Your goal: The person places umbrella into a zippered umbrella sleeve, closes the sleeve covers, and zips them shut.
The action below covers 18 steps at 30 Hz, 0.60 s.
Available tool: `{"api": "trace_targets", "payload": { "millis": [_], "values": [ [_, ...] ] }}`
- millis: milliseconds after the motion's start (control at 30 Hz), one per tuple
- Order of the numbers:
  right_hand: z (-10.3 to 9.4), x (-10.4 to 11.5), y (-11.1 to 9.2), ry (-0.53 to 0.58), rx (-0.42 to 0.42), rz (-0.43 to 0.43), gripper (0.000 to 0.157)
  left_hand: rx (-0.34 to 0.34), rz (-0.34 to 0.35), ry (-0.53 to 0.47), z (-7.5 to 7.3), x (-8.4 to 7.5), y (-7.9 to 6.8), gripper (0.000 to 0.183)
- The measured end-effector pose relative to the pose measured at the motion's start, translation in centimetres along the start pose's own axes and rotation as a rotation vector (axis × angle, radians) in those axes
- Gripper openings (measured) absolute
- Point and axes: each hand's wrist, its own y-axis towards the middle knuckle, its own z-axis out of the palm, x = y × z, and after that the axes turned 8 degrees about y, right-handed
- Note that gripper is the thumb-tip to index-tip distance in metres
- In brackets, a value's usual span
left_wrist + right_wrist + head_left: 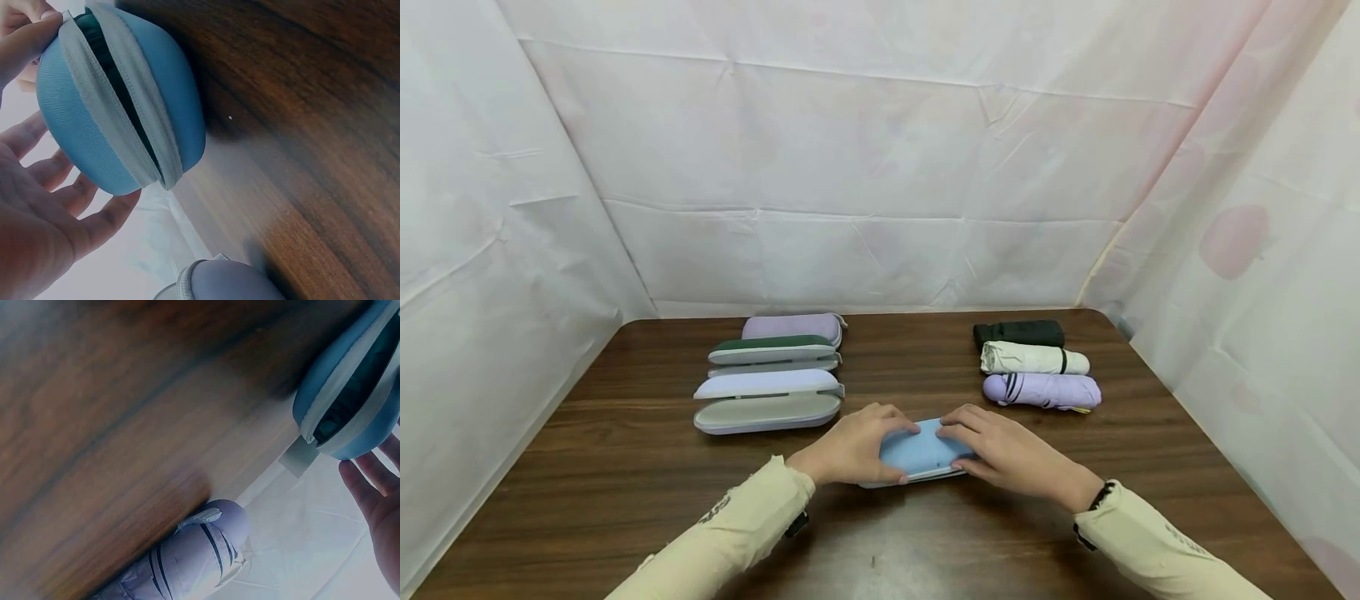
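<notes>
A light blue zip case (925,447) lies on the table in front of me, between my two hands. Its lid is down, but the zip is undone: both wrist views show a gap between the grey zip tapes, with dark green fabric inside. My left hand (861,446) grips the case's left end, thumb on the front edge and fingers over the top. On the other end, my right hand (1006,452) grips it, thumb at the front and fingers across the lid. In the left wrist view the case (178,81) shows end-on.
On the left lie a closed purple case (790,326), an open green-lidded case (775,344) and an open lavender case (767,414). Folded umbrellas lie on the right: black (1026,333), white (1033,358) and lavender (1051,390). Pale cloth (865,167) surrounds the wooden table (625,467).
</notes>
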Motion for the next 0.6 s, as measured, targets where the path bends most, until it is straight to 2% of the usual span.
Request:
{"api": "trace_targets", "payload": {
  "millis": [233, 367, 433, 567, 600],
  "values": [
    [0.6, -0.1, 0.0, -0.015, -0.042, 0.0, 0.038, -0.002, 0.005, 0.039, 0.2, -0.1, 0.0, 0.061],
    [0.4, -0.1, 0.0, -0.019, -0.044, 0.016, 0.036, 0.0, 0.031, 0.041, 0.2, 0.1, 0.1, 0.06],
    [0.3, -0.1, 0.1, -0.024, -0.035, 0.023, 0.036, 0.007, 0.046, 0.007, 0.0, 0.5, 0.1, 0.055],
    [0.2, -0.2, 0.3, -0.026, -0.019, 0.016, 0.035, 0.018, 0.062, -0.133, -0.7, 2.1, 0.4, 0.035],
    [0.2, -0.2, 0.3, -0.028, -0.016, 0.014, 0.036, 0.03, 0.06, -0.169, -0.8, 2.6, 0.5, 0.036]
  ]
}}
